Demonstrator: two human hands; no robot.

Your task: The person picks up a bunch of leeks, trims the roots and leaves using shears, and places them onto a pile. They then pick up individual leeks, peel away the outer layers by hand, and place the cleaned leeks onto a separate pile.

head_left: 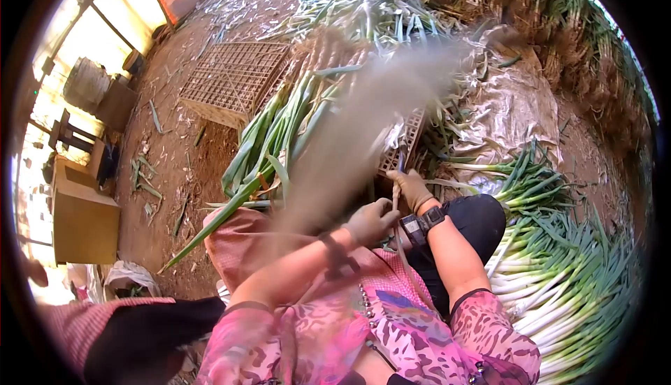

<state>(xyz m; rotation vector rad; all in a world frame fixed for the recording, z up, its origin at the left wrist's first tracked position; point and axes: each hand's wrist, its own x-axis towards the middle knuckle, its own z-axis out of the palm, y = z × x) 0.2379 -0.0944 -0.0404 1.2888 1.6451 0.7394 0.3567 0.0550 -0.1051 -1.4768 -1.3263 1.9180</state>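
Head view: left hand and right hand are gripping 1 blurred green onion, probably light and floppy; hold its firm base.

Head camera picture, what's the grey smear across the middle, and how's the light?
Head view: the grey smear is motion blur, rising from beside the left hand toward top right; the right hand, closed on a thin stalk, and the green onion pile are fairly sharp; the translucent wall at left is blown out; fisheye curves everything, corners black.
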